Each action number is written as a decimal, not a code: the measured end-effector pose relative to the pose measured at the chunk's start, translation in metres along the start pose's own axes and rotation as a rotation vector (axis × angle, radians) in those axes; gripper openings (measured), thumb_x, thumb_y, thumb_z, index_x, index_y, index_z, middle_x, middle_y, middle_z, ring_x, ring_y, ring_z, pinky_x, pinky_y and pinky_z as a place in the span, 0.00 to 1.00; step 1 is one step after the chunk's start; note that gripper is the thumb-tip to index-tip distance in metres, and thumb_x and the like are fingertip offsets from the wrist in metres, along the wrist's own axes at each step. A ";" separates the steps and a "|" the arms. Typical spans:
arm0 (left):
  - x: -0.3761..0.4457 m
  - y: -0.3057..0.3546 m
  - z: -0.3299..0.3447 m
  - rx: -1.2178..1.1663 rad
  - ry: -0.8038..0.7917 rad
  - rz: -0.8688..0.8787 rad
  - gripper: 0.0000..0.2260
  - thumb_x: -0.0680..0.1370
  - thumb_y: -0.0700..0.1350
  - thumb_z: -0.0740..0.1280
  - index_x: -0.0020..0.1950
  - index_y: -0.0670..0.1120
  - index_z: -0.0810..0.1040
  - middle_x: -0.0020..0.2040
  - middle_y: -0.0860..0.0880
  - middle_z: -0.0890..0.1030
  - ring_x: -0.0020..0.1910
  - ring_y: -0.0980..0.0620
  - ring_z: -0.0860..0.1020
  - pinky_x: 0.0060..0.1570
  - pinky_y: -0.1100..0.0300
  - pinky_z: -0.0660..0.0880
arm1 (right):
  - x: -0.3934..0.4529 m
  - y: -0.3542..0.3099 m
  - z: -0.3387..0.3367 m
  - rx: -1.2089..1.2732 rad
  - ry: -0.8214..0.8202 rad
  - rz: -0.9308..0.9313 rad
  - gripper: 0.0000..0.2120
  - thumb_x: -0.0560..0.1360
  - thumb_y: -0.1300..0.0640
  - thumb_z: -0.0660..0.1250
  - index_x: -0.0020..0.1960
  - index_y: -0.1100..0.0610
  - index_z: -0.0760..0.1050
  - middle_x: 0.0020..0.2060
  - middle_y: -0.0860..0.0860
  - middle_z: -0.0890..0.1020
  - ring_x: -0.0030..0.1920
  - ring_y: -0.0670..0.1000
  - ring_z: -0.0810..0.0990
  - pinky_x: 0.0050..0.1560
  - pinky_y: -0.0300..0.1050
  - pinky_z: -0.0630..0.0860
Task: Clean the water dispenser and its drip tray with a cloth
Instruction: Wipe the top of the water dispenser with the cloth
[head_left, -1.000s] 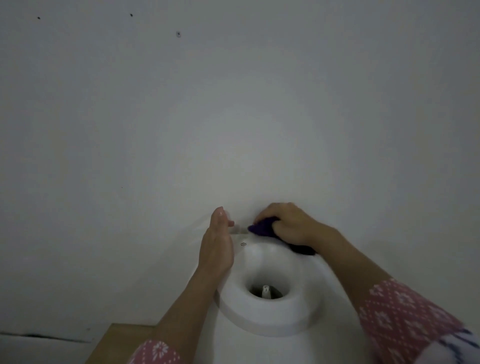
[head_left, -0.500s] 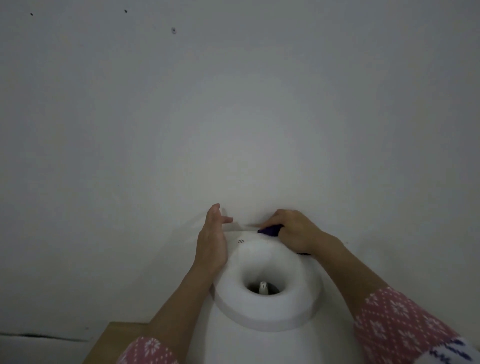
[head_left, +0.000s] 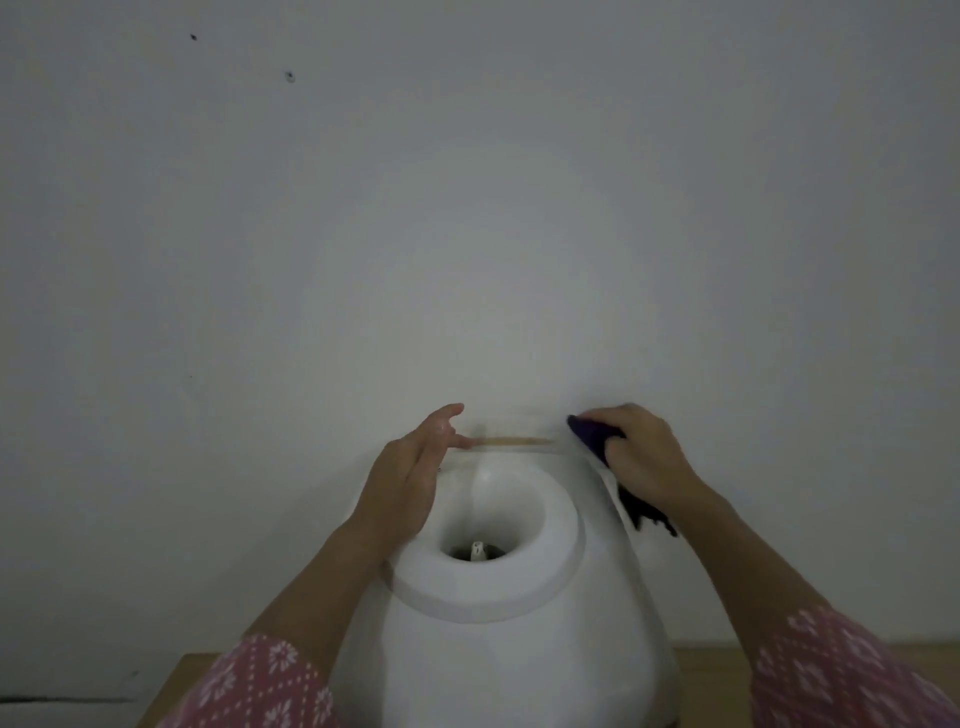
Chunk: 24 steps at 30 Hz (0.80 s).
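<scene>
At the back right corner of the white water dispenser (head_left: 519, 644), the right hand (head_left: 644, 457) grips the purple cloth (head_left: 592, 434); the left hand (head_left: 410, 467), fingers straight, steadies the other side.

Quick count: one white water dispenser (head_left: 519, 649), with one round collar opening on top and one small white spike down inside it. One dark purple cloth (head_left: 592, 436), bunched under the right hand's fingers (head_left: 605, 415). Two hands total, one left hand (head_left: 410, 478) and one right hand (head_left: 644, 457), plus two pink patterned sleeves. One wooden tabletop (head_left: 171, 691) below, and two small dark specks on the wall well above the fingers.
</scene>
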<state>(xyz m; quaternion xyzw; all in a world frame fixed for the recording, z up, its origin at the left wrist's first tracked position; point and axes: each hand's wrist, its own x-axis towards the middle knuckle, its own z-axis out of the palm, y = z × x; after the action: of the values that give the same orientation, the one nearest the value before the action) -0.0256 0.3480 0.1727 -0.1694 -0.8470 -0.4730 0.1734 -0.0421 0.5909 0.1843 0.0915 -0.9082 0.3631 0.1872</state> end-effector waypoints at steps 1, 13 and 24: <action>-0.001 0.001 0.000 0.029 -0.023 0.027 0.23 0.75 0.61 0.46 0.65 0.58 0.70 0.48 0.60 0.82 0.50 0.46 0.78 0.50 0.67 0.70 | -0.001 -0.007 0.009 0.011 -0.060 -0.042 0.19 0.74 0.66 0.58 0.58 0.49 0.78 0.57 0.50 0.77 0.58 0.52 0.72 0.58 0.39 0.64; -0.022 0.015 -0.008 0.238 -0.122 0.177 0.19 0.76 0.57 0.53 0.64 0.55 0.72 0.53 0.57 0.80 0.56 0.58 0.75 0.59 0.55 0.69 | -0.027 0.007 0.010 0.139 0.053 0.220 0.15 0.76 0.65 0.58 0.55 0.56 0.80 0.55 0.54 0.80 0.50 0.50 0.74 0.53 0.40 0.69; -0.059 0.044 -0.002 0.100 -0.103 0.156 0.12 0.76 0.54 0.55 0.56 0.63 0.71 0.48 0.65 0.79 0.51 0.66 0.75 0.49 0.74 0.67 | -0.054 0.001 0.013 0.239 -0.036 0.215 0.20 0.75 0.67 0.55 0.59 0.53 0.77 0.60 0.52 0.77 0.55 0.50 0.74 0.56 0.37 0.66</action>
<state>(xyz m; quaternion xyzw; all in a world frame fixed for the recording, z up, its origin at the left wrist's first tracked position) 0.0470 0.3612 0.1795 -0.2502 -0.8615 -0.4060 0.1744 0.0035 0.5843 0.1527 0.0218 -0.8661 0.4850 0.1189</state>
